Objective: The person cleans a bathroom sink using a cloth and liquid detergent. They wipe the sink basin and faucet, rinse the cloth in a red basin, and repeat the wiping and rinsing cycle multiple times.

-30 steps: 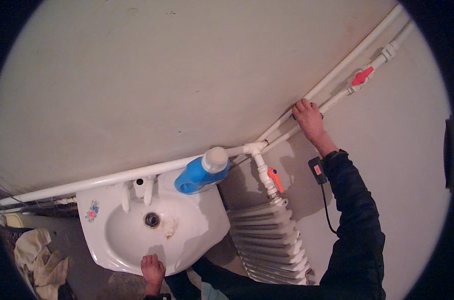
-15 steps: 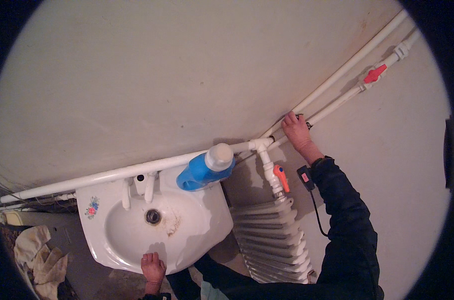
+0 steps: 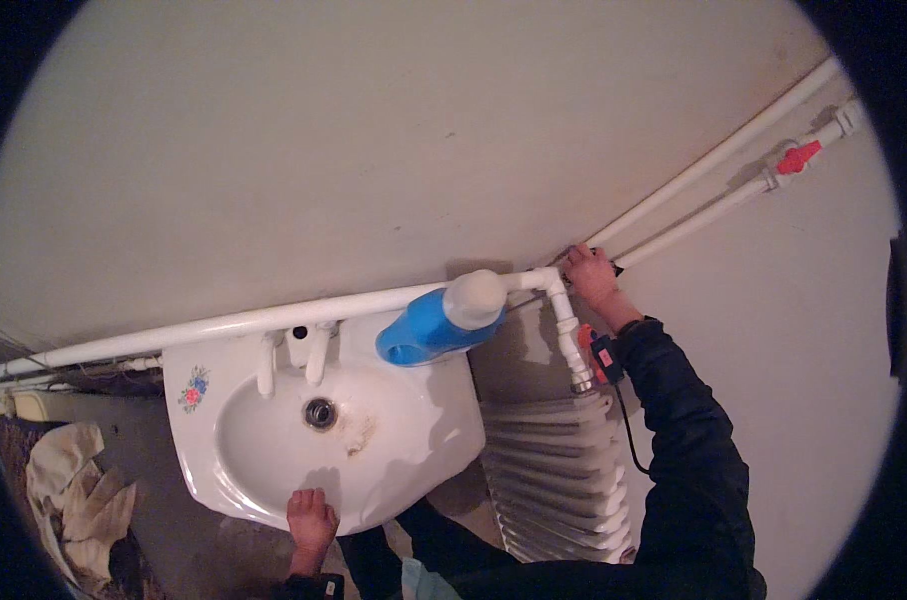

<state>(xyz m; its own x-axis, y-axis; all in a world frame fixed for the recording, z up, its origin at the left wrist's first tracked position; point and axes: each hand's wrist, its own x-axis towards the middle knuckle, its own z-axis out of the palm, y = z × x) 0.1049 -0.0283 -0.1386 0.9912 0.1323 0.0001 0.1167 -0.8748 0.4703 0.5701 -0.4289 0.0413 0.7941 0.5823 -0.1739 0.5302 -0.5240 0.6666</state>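
Note:
My left hand [image 3: 312, 520] rests at the front edge of a white washbasin [image 3: 449, 430], its fingers bent together over the rim. My right hand [image 3: 592, 278] reaches far to the wall corner, where white pipes meet. Its fingers are closed by the pipes, next to small dark pieces [image 3: 617, 268]; what they grip is mostly hidden. A blue bottle with a white cap [image 3: 424, 325] stands on the basin's back right corner, nearer to my right hand than to my left.
A white pipe [image 3: 204, 328] runs along the wall behind the tap [image 3: 299, 350]. Below my right forearm are a valve with an orange handle [image 3: 586, 340], a dark corded device [image 3: 608, 360] and a ribbed radiator [image 3: 554, 480]. A red-handled valve [image 3: 800, 158] sits farther right. Cloths [image 3: 79, 500] lie left.
The view has shifted, so the basin and bottle appear farther right. My right hand stays by the corner pipes, its sleeve and the corded device now overlapping the orange handle. My left hand keeps to the rim.

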